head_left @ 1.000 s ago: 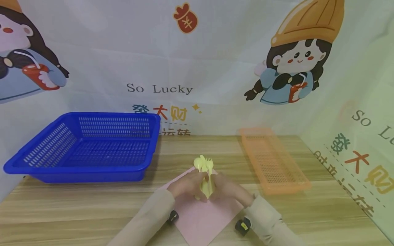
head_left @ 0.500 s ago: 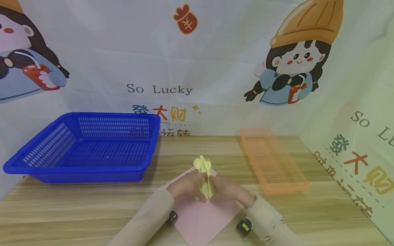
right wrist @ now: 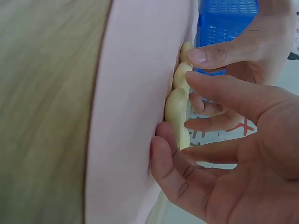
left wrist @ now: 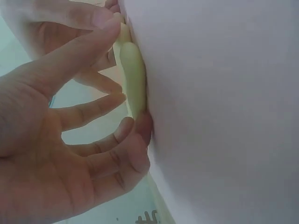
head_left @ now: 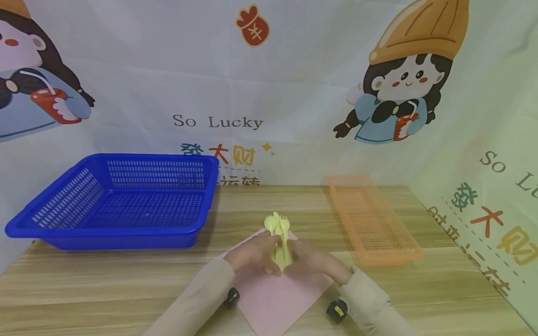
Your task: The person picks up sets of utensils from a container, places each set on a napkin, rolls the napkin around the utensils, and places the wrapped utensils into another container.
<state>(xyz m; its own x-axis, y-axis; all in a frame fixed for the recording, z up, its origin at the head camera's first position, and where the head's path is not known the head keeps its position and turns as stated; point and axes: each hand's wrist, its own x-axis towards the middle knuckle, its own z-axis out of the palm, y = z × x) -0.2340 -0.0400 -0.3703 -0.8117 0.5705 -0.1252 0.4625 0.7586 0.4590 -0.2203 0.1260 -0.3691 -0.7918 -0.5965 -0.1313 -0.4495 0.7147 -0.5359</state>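
A pale yellow spoon [head_left: 270,223], a fork [head_left: 284,224] and a third pale yellow piece [head_left: 275,215], its kind mostly hidden, lie side by side on a pink sheet [head_left: 275,298]. My left hand [head_left: 256,251] holds the spoon's side of the bunch, its thumb over the handles. From the other side my right hand [head_left: 312,257] holds the fork, fingers curled at its edge. Rounded handle ends show in the left wrist view, where one handle [left wrist: 133,77] is nearest, and in the right wrist view, where a handle [right wrist: 175,106] rests beside the fingertips.
To the left stands a blue plastic basket [head_left: 122,232]. An orange mesh basket [head_left: 392,258] sits at the right on the wooden table [head_left: 105,289]. Printed cloth [head_left: 294,93] hangs behind and at the sides. Small black devices [head_left: 337,310] are below the wrists.
The fork has shifted left against the other pieces, its head swinging toward the spoon, then slightly back right. Both hands stay at the bunch with small finger movements.
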